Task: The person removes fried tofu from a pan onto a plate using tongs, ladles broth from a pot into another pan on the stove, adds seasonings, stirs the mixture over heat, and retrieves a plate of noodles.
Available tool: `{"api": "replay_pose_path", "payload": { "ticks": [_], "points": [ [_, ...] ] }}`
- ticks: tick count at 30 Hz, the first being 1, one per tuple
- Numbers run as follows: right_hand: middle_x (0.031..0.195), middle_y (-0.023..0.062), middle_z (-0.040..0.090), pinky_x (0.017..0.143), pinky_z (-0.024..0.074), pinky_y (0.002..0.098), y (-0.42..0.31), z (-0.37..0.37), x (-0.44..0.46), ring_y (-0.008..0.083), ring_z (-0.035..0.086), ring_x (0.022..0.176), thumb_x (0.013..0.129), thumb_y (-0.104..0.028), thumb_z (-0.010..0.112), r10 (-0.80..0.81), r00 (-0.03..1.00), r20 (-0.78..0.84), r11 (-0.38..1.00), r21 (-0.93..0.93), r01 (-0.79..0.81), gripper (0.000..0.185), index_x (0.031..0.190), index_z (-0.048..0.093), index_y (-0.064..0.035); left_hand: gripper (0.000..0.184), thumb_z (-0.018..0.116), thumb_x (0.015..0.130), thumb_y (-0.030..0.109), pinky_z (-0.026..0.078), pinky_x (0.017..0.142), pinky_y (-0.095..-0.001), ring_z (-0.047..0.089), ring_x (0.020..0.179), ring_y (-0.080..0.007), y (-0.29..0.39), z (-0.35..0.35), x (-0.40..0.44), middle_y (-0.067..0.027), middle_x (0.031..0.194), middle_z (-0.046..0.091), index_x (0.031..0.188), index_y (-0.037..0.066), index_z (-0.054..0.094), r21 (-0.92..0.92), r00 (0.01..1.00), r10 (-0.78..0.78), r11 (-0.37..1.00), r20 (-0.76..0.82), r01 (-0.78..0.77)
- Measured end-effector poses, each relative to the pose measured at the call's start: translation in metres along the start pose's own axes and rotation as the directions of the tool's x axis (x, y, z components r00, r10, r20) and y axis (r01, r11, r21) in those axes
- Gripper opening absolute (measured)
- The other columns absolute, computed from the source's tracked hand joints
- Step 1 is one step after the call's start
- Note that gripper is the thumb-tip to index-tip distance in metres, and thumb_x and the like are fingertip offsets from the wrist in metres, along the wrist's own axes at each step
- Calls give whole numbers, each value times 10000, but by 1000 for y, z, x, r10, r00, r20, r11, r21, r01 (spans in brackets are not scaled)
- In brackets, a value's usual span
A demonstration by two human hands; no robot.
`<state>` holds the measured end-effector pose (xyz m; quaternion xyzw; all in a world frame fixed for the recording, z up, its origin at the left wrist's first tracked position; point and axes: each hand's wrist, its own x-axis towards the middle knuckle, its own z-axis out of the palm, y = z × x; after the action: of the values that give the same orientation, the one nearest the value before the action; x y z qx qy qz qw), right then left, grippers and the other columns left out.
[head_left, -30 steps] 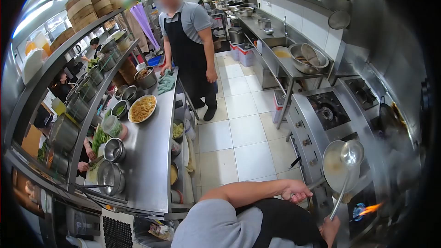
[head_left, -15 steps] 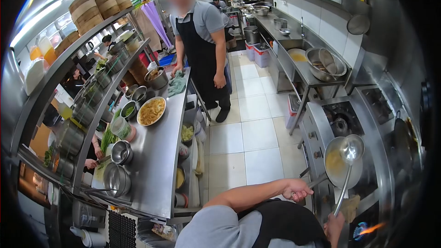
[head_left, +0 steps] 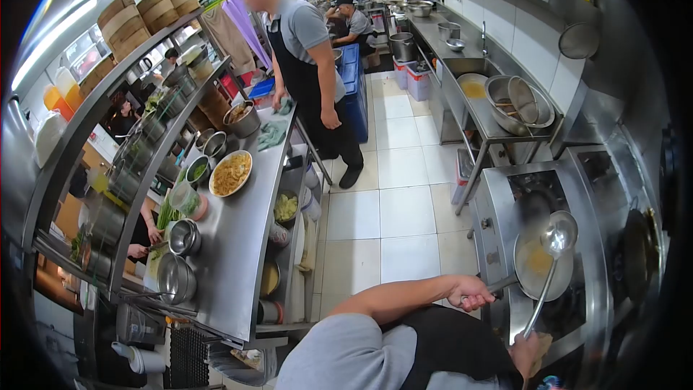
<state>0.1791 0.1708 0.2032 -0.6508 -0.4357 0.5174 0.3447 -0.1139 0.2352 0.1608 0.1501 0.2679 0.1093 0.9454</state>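
Observation:
My left hand (head_left: 470, 293) is closed round the handle of a wok (head_left: 526, 270) over the stove. A little yellowish liquid or food lies in the wok; its exact kind cannot be told. In my right hand (head_left: 525, 352) is the long shaft of a metal ladle (head_left: 560, 233). The ladle's bowl is at the far right rim of the wok, and its shaft crosses the wok. A tan cloth (head_left: 543, 350) is beside my right hand.
The stove (head_left: 498, 206) has another burner beyond the wok. To the left, a steel counter (head_left: 249, 242) carries a plate of food (head_left: 231, 173) and several metal bowls. A co-worker (head_left: 307, 65) stands at its far end. A colander (head_left: 521, 99) rests in a basin by the sink.
The view has shifted slightly. The co-worker has turned and wipes or handles a cloth at the counter's end. Flame by the right hand is now mostly out of view. Both hands keep their holds.

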Motion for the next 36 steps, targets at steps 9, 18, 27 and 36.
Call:
{"api": "replay_pose_path", "payload": {
  "ticks": [9, 18, 27, 36],
  "points": [
    [686, 8, 516, 407, 418, 288, 9, 25, 4, 114, 518, 478, 857, -125, 589, 45, 995, -88, 997, 70, -39, 172, 998, 582, -28, 336, 569, 1004, 236, 199, 383, -213, 258, 447, -20, 40, -13, -14, 102, 573, 287, 710, 177, 418, 95, 996, -22, 995, -84, 30],
    [621, 111, 554, 452, 460, 367, 11, 63, -24, 203, 581, 483, 792, -97, 603, 41, 879, -475, 979, -159, -131, 129, 836, 554, 13, 254, 581, 993, 170, 226, 356, -213, 278, 428, -45, 56, -23, -19, 67, 574, 305, 832, 146, 386, 85, 990, -135, 987, -36, 138],
    [638, 121, 568, 479, 489, 385, 30, 60, -67, 222, 607, 512, 812, -113, 620, -51, 854, -517, 977, -204, -65, 148, 864, 557, 11, 306, 566, 1001, 193, 225, 346, -221, 269, 417, -49, 48, -10, -24, 55, 565, 317, 753, 144, 394, 182, 987, -138, 972, -83, 151],
    [628, 108, 550, 448, 478, 360, 19, -13, -168, 194, 585, 484, 799, -119, 626, 143, 884, -445, 980, 188, -64, 171, 809, 519, 14, 206, 555, 1006, 186, 256, 343, -212, 313, 417, -55, -5, 72, 27, 45, 573, 365, 824, 133, 477, 175, 976, -217, 961, -6, 215]
  ]
}}
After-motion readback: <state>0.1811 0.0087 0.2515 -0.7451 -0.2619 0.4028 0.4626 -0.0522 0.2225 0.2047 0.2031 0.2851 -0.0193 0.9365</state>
